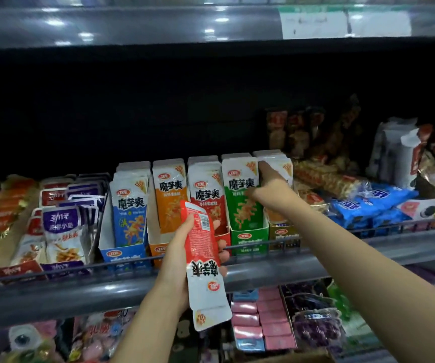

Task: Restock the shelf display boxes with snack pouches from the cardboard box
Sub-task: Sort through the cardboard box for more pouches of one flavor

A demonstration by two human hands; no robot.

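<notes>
While the left hand (185,254) gripped a red snack pouch (204,263), the right hand (268,187) reached into the shelf display boxes.

Held upside down in front of the shelf rail (316,260), the pouch sat just before the red display box (212,203), thumb and fingers curled round it. With its forefinger straight, the right hand touched pouches between the green display box (245,203) and the yellow display box (280,226), holding nothing. Blue (127,218) and orange (168,203) boxes stood further left.

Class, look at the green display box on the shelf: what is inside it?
The green display box holds upright green snack pouches; the front one shows fully, with more edges behind. The right hand covers their right side, so the count is unclear.
</notes>
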